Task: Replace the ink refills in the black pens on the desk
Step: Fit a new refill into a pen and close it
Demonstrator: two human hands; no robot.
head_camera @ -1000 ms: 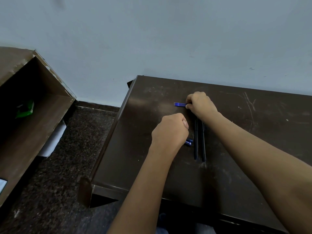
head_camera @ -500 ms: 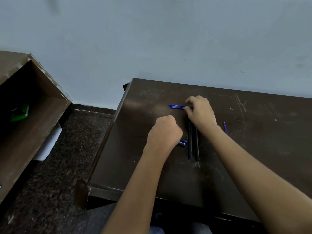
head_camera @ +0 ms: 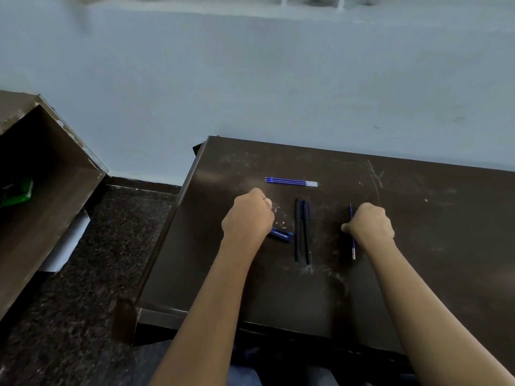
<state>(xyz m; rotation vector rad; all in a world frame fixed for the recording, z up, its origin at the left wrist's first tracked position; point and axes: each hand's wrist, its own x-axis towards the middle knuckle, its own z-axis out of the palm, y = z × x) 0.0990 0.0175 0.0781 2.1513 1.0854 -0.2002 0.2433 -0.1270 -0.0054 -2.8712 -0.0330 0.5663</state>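
Two black pens (head_camera: 302,231) lie side by side on the dark desk (head_camera: 418,274), between my hands. Beyond them lie three blue refills (head_camera: 291,181) in a tight row. My left hand (head_camera: 248,218) is a fist left of the pens, and a short blue pen piece (head_camera: 282,234) with white lettering sticks out from under it. Right of the pens, my right hand (head_camera: 369,227) has curled fingers and its thumb across a single blue refill (head_camera: 353,246), whose two ends show above and below the thumb.
The desk's left edge drops to a dark speckled floor (head_camera: 92,274). A brown open cabinet (head_camera: 41,190) with something green inside stands at the far left. A pale wall runs behind the desk. The desk top is scratched.
My right hand left the blue refills at the back and came back rightwards onto the single refill. The three refills now lie uncovered. My left hand stayed in place.
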